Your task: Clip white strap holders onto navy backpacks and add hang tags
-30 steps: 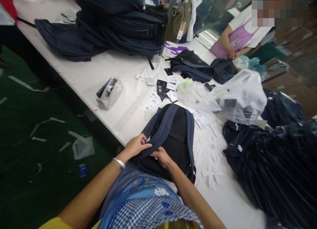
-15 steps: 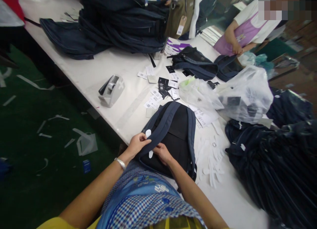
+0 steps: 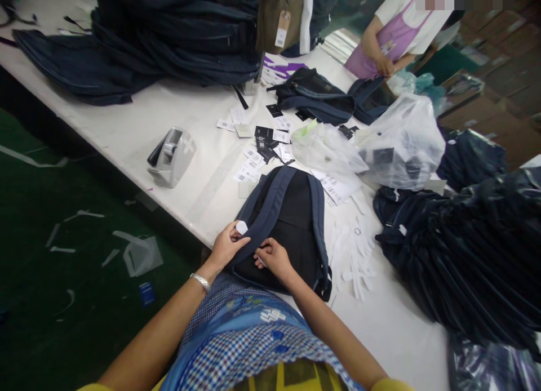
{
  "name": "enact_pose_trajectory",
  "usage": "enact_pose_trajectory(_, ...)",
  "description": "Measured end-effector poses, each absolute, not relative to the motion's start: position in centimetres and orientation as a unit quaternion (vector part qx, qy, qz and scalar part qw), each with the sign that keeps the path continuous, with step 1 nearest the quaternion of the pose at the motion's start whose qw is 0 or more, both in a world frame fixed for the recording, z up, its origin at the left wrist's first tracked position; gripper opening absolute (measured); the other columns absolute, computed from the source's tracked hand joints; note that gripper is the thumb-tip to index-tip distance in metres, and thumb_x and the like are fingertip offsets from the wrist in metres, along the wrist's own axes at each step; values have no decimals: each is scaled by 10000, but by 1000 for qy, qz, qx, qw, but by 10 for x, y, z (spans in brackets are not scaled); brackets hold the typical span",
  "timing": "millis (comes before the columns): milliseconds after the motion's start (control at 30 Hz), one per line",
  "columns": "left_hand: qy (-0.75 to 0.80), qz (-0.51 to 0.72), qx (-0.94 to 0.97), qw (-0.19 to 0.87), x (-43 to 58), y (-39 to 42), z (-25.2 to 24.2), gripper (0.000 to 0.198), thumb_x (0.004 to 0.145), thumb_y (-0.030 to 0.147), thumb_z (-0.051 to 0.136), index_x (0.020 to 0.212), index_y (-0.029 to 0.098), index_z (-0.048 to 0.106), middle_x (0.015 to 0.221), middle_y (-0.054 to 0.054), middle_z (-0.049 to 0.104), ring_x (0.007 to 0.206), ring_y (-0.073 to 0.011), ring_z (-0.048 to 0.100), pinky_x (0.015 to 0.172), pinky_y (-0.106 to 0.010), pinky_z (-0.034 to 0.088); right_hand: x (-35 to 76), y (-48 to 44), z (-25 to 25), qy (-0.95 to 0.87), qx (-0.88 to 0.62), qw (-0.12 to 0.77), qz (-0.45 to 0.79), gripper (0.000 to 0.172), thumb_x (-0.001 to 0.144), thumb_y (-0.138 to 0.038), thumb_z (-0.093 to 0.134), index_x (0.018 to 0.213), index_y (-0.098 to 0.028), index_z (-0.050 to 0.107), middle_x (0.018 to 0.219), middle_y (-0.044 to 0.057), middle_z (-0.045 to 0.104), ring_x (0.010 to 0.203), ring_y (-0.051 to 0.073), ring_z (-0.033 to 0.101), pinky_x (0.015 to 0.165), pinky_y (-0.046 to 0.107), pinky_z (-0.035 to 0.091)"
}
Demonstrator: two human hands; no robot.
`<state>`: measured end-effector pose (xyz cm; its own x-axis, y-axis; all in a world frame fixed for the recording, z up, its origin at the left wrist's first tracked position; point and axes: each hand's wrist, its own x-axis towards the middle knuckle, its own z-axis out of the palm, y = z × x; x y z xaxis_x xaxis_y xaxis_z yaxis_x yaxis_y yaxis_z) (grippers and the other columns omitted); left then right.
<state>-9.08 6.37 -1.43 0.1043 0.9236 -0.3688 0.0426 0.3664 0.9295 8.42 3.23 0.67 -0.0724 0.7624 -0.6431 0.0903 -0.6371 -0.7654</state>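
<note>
A dark navy backpack (image 3: 291,233) lies on the table in front of me, its padded shoulder straps facing up. My left hand (image 3: 227,245) is closed at the outer edge of the left shoulder strap (image 3: 270,208), where the rounded end of a white strip (image 3: 241,227) sticks out between its fingers. Across the same strap, my right hand (image 3: 274,258) is closed in a pinch on the strip's other end, of which only a bit shows. The strap covers the strip's middle part.
Loose white strips (image 3: 353,261) lie to the right of the backpack. Beyond it are scattered tags (image 3: 266,140), a clear plastic bag (image 3: 406,140) and a tape dispenser (image 3: 171,157). Stacked dark backpacks (image 3: 460,250) stand at right, more at far left. Another person (image 3: 386,39) stands across the table.
My right hand has come up from beneath the strap and now pinches the strip's lower end, which hung loose before. My left hand stays at the strap. The view has shifted slightly.
</note>
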Motion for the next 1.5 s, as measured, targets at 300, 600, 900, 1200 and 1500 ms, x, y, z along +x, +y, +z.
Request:
enact_pose_trajectory(300,622,315,506,508,-87,58,-18,316,775,353,681,1010,156,606,942,-54,681,888,-192,637,783,-284,479,108,30,18,-563,-498,196,630,328,857,-173,479,1134,-197,653,1065,68,680,981,192,646,900,344,514)
enact_pose_trajectory(600,620,326,501,508,-87,60,-21,339,764,362,684,1019,153,604,953,-61,679,888,-201,634,800,-300,484,104,51,39,-679,-485,110,539,370,875,-92,507,1172,-226,683,1017,30,701,884,169,655,833,266,515)
enact_pose_trajectory(900,622,310,534,481,-88,56,-31,309,810,341,631,1065,169,611,974,-57,682,909,-206,641,825,-317,496,72,59,-5,-628,-596,257,430,138,871,-293,647,957,-260,750,919,3,712,826,149,656,785,234,497)
enact_pose_trajectory(1200,619,341,587,395,-101,67,-5,298,882,422,573,1007,203,732,1075,-50,715,1016,-206,655,944,-320,492,67,70,-12,-566,-638,229,469,253,876,-441,601,855,-230,739,759,-12,699,655,125,608,564,196,392)
enact_pose_trajectory(1500,611,355,509,491,-99,59,-4,284,836,407,638,998,191,728,1020,-36,736,951,-199,693,865,-275,549,66,78,-1,-598,-651,155,441,243,849,-443,621,784,-238,734,701,-19,686,621,122,588,515,207,321)
